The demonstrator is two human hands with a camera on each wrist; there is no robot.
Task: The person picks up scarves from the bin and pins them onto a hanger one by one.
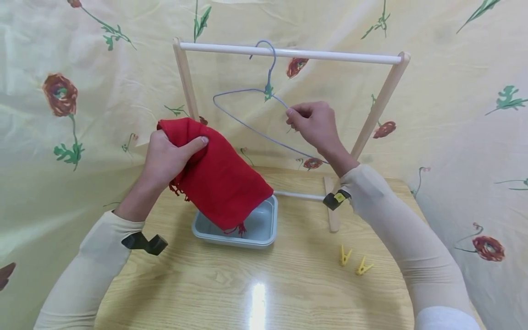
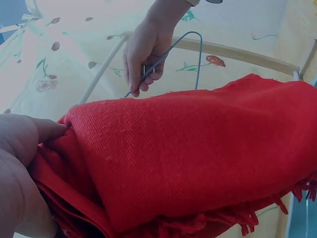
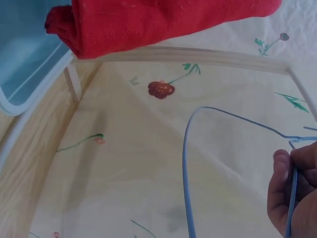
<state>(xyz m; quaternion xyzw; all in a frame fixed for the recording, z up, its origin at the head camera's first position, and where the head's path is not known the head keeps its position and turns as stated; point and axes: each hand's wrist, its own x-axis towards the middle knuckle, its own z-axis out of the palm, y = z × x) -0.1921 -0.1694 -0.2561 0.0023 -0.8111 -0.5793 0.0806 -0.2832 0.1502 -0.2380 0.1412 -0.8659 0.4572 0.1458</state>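
Closest in, two small yellow clothespins [image 1: 344,258] are lying near the right edge of the wooden table [image 1: 198,284]. Deeper in, left of the table's middle, a pale blue-grey rectangular basin [image 1: 231,240] is sitting toward the far edge. Above it, a folded red woven cloth with fringed ends [image 1: 224,176] is hanging in the air, its long axis slanting down to the right, its lower corner pointing into the basin. The left hand [image 1: 165,158] is gripping the cloth's upper end, thumb pressing on top; how the covered fingers are lying, I cannot tell. Beyond, the right hand [image 1: 315,121], nearly closed, is pinching the right shoulder of a blue wire hanger [image 1: 268,89]. Its hook is pointing up and passing over a rack's white rod [image 1: 330,54]; its long bottom wire is sloping down rightward.
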